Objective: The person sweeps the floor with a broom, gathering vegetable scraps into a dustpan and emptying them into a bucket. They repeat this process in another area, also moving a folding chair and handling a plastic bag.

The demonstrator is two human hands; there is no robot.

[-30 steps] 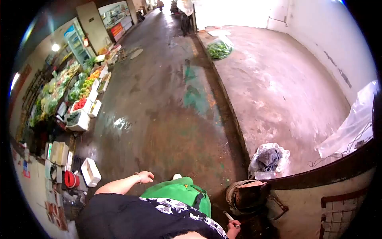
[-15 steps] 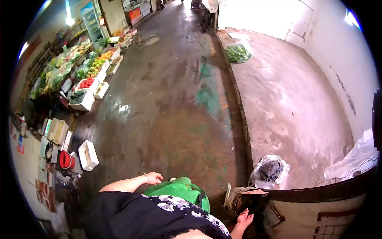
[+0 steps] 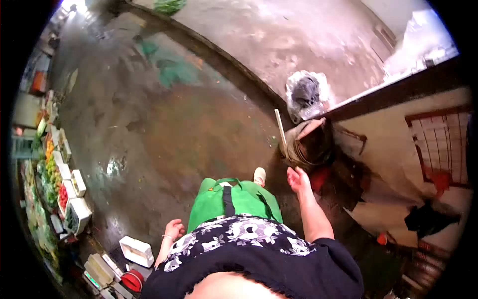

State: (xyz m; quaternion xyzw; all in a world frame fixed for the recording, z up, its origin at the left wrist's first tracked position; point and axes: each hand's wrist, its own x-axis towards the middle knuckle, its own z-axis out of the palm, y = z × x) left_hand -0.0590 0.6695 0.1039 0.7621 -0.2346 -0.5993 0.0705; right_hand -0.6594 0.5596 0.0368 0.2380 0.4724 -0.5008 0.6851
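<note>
My left hand [image 3: 175, 228] hangs at my left side, beside a green apron [image 3: 209, 204] over my lower body, its fingers loosely curled; whether they hold anything is too small to tell. My right hand [image 3: 298, 180] reaches forward with fingers apart and nothing in it. Just beyond it stands a dark, cloth-draped container [image 3: 307, 147] with a pale stick [image 3: 280, 126] upright at its left edge. Behind that, a clear plastic bag with dark contents [image 3: 305, 93] rests at the edge of the pale floor.
White foam boxes [image 3: 137, 251], a red bucket [image 3: 132, 280] and produce crates [image 3: 78, 216] line the left. A raised floor edge [image 3: 219, 50] runs diagonally ahead. At right are a low wall [image 3: 393, 104], a barred panel [image 3: 443, 144] and a black bag [image 3: 431, 219].
The view has swung to the right and down. The draped container now appears nearer the centre, my right hand is raised further forward, and one pale shoe shows beyond the apron.
</note>
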